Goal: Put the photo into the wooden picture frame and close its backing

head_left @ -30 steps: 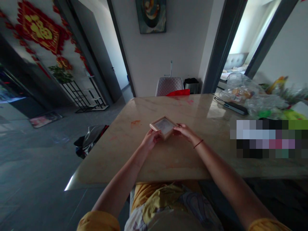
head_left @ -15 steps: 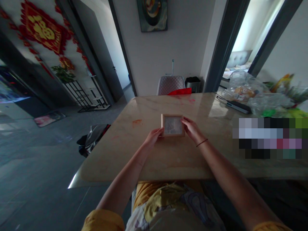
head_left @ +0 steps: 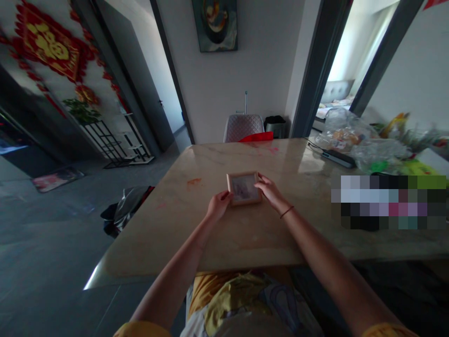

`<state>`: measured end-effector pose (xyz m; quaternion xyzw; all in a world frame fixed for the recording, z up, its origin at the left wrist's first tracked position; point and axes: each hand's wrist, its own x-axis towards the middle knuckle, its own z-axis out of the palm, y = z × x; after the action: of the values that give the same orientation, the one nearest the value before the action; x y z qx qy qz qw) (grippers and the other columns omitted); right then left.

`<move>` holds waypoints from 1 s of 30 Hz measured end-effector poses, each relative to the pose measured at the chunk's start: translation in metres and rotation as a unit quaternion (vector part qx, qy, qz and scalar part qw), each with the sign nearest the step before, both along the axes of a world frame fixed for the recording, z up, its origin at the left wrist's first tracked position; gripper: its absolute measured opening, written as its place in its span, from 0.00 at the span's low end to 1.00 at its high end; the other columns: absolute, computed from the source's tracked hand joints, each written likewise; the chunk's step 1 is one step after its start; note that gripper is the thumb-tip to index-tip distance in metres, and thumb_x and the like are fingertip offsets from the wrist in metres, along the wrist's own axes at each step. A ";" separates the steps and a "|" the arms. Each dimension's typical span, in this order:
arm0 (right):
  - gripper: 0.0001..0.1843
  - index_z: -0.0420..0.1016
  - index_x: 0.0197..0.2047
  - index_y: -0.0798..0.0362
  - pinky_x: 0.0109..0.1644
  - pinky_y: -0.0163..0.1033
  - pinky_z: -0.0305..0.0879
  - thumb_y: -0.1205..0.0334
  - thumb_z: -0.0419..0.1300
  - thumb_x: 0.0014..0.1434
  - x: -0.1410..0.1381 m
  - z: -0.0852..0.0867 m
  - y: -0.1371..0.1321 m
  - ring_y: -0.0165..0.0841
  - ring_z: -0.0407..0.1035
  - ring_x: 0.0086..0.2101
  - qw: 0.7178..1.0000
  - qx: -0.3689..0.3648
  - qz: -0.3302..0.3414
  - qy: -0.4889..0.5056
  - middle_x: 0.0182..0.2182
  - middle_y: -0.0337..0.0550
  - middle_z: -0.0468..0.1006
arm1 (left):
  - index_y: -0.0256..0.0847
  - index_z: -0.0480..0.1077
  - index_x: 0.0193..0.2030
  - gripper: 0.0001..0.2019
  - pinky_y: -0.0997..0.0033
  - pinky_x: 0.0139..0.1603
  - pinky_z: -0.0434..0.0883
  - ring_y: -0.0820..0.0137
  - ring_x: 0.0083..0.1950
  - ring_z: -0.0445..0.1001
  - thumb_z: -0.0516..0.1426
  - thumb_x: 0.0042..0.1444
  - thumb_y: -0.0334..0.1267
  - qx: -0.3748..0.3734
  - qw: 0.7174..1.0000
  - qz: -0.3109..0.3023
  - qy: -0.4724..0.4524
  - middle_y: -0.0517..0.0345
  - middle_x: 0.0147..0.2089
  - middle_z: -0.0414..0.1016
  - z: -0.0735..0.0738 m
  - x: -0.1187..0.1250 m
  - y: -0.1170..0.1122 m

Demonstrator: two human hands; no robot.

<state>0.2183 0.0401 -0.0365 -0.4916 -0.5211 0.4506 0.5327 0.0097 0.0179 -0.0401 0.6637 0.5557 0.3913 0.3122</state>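
One orange stain (head_left: 193, 183) marks the marble tabletop (head_left: 147, 234) a little way left of the left hand (head_left: 218, 206), whose fingers (head_left: 224, 195) curl in and grasp the left edge of a small wooden picture frame (head_left: 243, 188), which sits near the middle of the table, flat and slightly turned. The right hand (head_left: 270, 193) grasps the frame's right edge with lightly bent fingers (head_left: 261, 181), a thin dark cord bracelet (head_left: 286, 212) circling that wrist. Farther right, near the table's far edge, lie a flat black device (head_left: 336, 158) and crumpled clear plastic bags (head_left: 345, 131).
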 end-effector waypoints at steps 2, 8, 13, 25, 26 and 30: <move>0.32 0.66 0.59 0.51 0.38 0.34 0.68 0.66 0.56 0.49 0.000 0.000 0.000 0.33 0.74 0.36 0.999 -0.009 -0.010 -0.031 0.35 0.39 0.81 | 0.39 0.75 0.33 0.18 0.74 0.33 0.63 0.69 0.32 0.72 0.51 0.53 0.49 0.006 1.000 0.003 0.023 0.59 0.29 0.75 0.001 -0.001 0.000; 0.32 0.64 0.59 0.54 0.44 0.37 0.67 0.66 0.58 0.49 -0.004 -0.007 0.005 0.33 0.74 0.38 0.998 -0.012 -0.039 -0.043 0.39 0.44 0.80 | 0.40 0.75 0.32 0.17 0.74 0.32 0.62 0.68 0.32 0.71 0.51 0.53 0.50 0.001 0.999 0.016 0.041 0.59 0.29 0.75 0.002 -0.001 0.002; 0.19 0.69 0.48 0.54 0.45 0.37 0.68 0.67 0.58 0.51 -0.008 -0.012 0.007 0.33 0.73 0.42 0.998 0.002 -0.038 -0.041 0.44 0.49 0.78 | 0.40 0.76 0.32 0.17 0.73 0.33 0.62 0.67 0.32 0.72 0.50 0.55 0.48 -0.001 0.997 0.031 0.069 0.57 0.30 0.76 0.005 -0.002 0.001; 0.12 0.76 0.41 0.55 0.39 0.35 0.67 0.62 0.59 0.53 -0.001 -0.012 0.005 0.32 0.75 0.34 0.983 0.044 -0.040 -0.171 0.35 0.46 0.81 | 0.38 0.77 0.35 0.21 0.72 0.33 0.60 0.66 0.35 0.74 0.47 0.60 0.47 -0.030 0.981 0.047 0.187 0.52 0.31 0.77 0.018 0.001 -0.007; 0.12 0.76 0.41 0.55 0.39 0.35 0.67 0.61 0.60 0.53 -0.002 -0.013 0.004 0.33 0.75 0.34 0.980 0.048 -0.045 -0.187 0.36 0.47 0.81 | 0.38 0.78 0.36 0.21 0.72 0.33 0.60 0.65 0.36 0.74 0.47 0.60 0.47 -0.028 0.979 0.052 0.197 0.51 0.32 0.78 0.018 0.001 -0.007; 0.13 0.76 0.38 0.55 0.38 0.35 0.66 0.55 0.59 0.55 -0.005 -0.016 0.003 0.35 0.74 0.35 0.963 0.057 -0.082 -0.252 0.35 0.48 0.81 | 0.39 0.79 0.39 0.20 0.71 0.36 0.62 0.63 0.40 0.75 0.48 0.61 0.46 -0.015 0.971 0.062 0.230 0.48 0.38 0.79 0.018 0.000 -0.004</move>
<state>0.2134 0.0429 -0.0525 -0.5987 -0.6213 0.2366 0.4467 0.0093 0.0143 -0.0218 0.6953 0.6586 0.2387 0.1607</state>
